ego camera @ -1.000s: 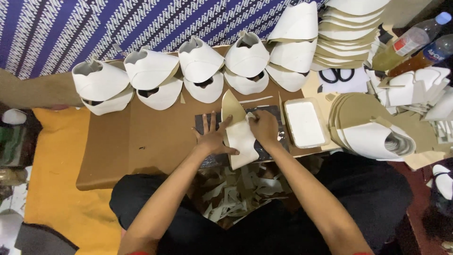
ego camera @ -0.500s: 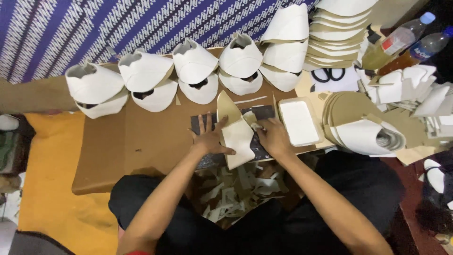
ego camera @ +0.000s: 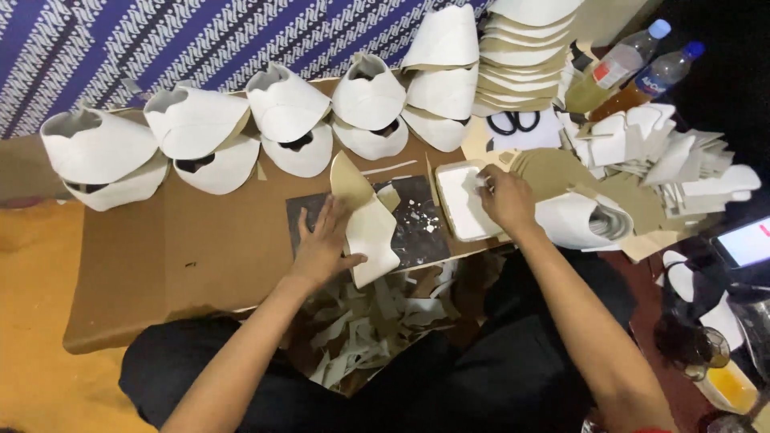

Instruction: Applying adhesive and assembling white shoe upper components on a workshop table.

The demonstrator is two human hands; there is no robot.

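My left hand [ego camera: 322, 245] presses flat on a pointed white and tan shoe-upper piece [ego camera: 365, 224] lying on a dark, glue-spattered mat [ego camera: 421, 228]. My right hand [ego camera: 505, 197] reaches over a shallow rectangular tray of white paste [ego camera: 461, 204] to the right of the mat, fingertips at the paste surface. Whether it holds something small, I cannot make out. Both sit on a brown cardboard board [ego camera: 216, 248] across my lap.
A row of folded white shoe uppers [ego camera: 192, 120] lines the board's far edge, with a tall stack [ego camera: 521, 56] at the right. Black scissors [ego camera: 513, 122], two plastic bottles [ego camera: 634, 68], loose white pieces [ego camera: 658, 148], offcuts [ego camera: 361, 321] in my lap, and a phone [ego camera: 746, 240] at right.
My right hand left the shoe piece and moved right onto the paste tray. The left hand stays pressing on the piece. The view shifted to the right.
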